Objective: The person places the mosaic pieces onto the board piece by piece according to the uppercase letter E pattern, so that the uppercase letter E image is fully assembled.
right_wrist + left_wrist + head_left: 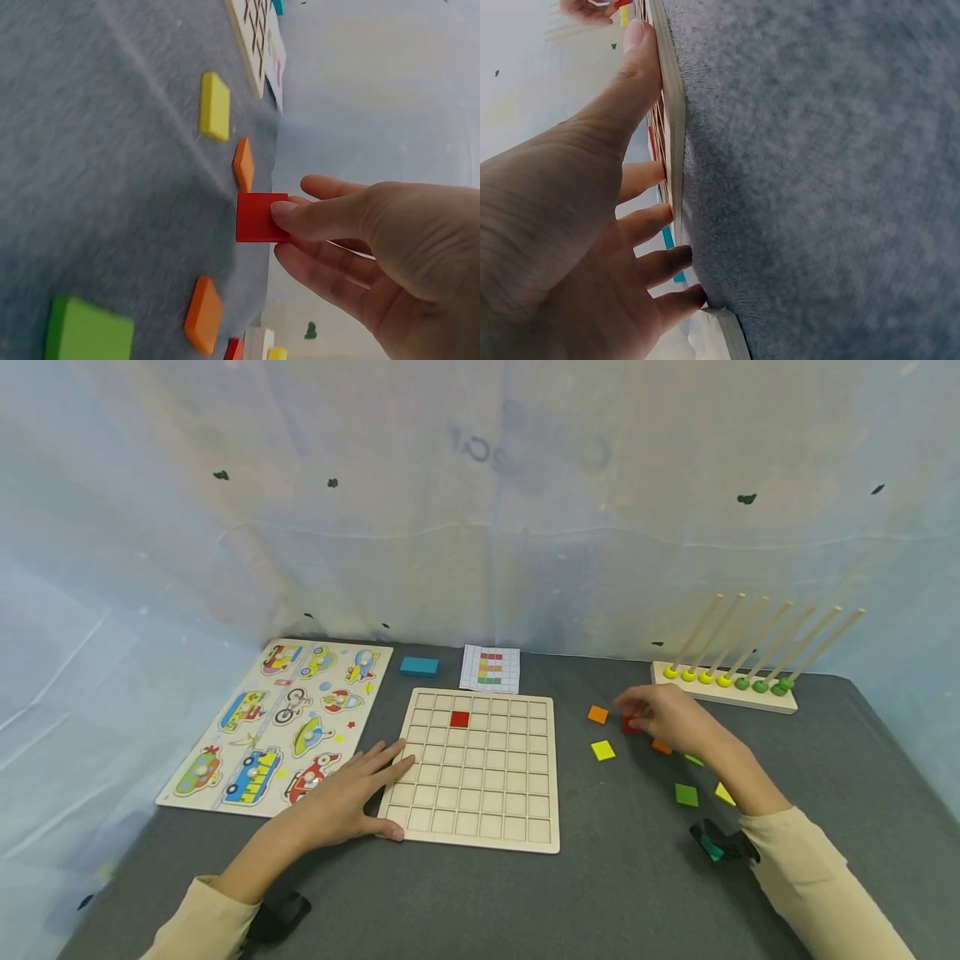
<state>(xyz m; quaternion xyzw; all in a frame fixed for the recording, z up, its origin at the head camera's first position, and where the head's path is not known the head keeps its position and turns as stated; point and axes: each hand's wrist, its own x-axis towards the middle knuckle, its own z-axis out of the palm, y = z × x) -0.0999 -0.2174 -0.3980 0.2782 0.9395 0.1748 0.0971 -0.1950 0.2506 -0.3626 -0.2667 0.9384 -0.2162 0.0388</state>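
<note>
My right hand point(667, 717) pinches a red square tile point(255, 217) between thumb and fingers, just above the grey table to the right of the board. My left hand point(337, 800) rests at the left edge of a wooden grid board point(480, 777), its thumb at the near left corner and its fingertips on the left rim. One red tile point(460, 719) lies in a cell of the board's second row. Around the right hand are a yellow tile point(602, 751), an orange tile point(597, 714), another orange tile point(203, 315) and a green tile point(686, 794).
Behind the board lies a printed card point(512, 672) with a coloured pattern, beside a blue block point(418, 667). A vehicle picture puzzle point(307, 693) lies at the left. A bead stacker with upright pegs point(731, 694) stands at the back right. Pale sheeting hangs behind.
</note>
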